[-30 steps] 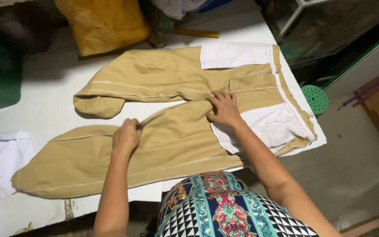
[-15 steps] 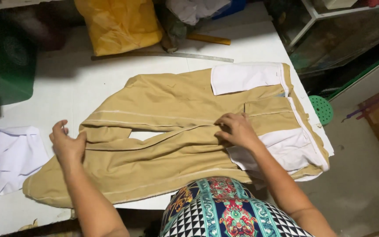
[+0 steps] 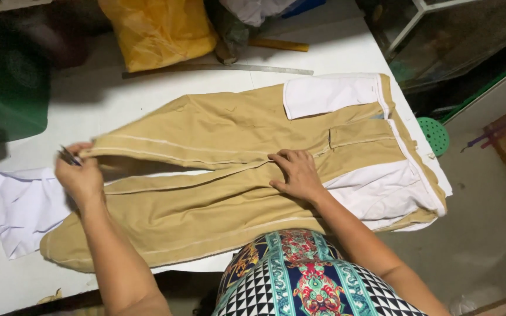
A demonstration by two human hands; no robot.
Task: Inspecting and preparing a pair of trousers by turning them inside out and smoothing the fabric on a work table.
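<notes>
The tan trousers lie inside out across the white table, filling the middle of the frame, waistband to the right. My right hand rests flat at the centre, fingers spread and pressing the cloth near the crotch seam. My left hand sits at the left of the frame, fingers curled and pinching the hem of the upper leg, with a small dark tool caught in the same grip. A white cloth lies just beside that hand, lower left.
</notes>
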